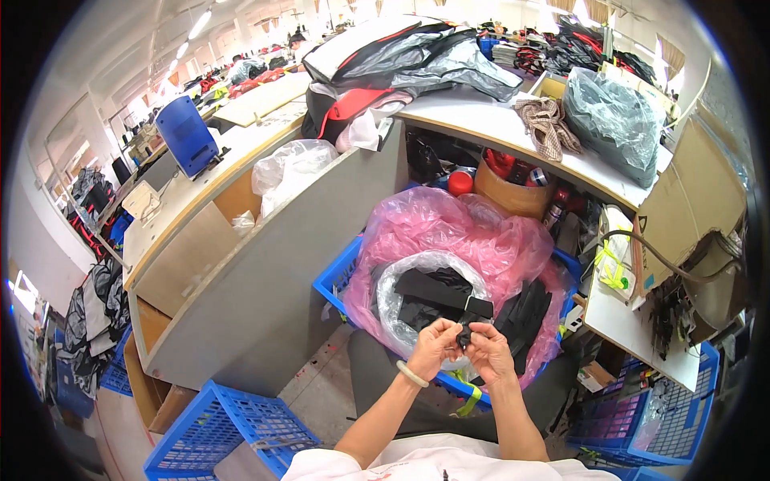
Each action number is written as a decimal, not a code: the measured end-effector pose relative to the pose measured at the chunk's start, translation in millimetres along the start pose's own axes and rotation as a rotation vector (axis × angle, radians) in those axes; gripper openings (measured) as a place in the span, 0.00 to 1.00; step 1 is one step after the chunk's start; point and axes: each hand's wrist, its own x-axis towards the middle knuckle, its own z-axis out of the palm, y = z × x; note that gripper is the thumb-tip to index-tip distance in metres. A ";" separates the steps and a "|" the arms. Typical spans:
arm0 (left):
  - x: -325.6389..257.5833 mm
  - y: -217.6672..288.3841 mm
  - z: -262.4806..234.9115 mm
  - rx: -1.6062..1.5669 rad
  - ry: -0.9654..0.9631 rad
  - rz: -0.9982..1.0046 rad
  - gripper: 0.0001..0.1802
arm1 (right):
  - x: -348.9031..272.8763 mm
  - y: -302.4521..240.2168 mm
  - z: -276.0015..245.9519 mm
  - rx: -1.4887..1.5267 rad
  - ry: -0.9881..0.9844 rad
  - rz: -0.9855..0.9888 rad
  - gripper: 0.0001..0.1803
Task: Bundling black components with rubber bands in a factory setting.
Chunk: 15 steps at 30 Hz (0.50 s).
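Observation:
Both hands meet over the front of a blue crate (347,267) lined with pink plastic. My left hand (434,348), with a pale bracelet at the wrist, pinches a small black piece (464,337) from one side. Fingers of my right hand (489,351) close on the same piece from the other side. Its exact kind is too small to make out. A black strap (479,307) shows just beyond the fingertips. Behind it, a clear plastic bag (388,298) holds black strips (425,290). More black strips (527,317) lie in the crate to the right.
A grey panel (281,264) stands at the left. Blue crates (210,433) sit at the lower left and lower right (682,413). The white worktable (465,120) carries bags and a checked cloth (549,128). A round brown container (505,192) stands beneath it.

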 end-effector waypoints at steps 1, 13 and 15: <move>-1.6 1.6 1.5 0.005 -0.002 -0.001 0.07 | 0.2 0.1 1.8 0.005 -0.001 -0.003 0.12; -17.6 -41.7 -14.8 1.143 0.281 0.665 0.05 | -15.3 16.1 6.0 -0.302 0.230 -0.296 0.09; -20.3 -36.8 -9.3 1.212 0.214 0.583 0.05 | -18.6 13.9 -1.6 0.050 0.208 -0.068 0.08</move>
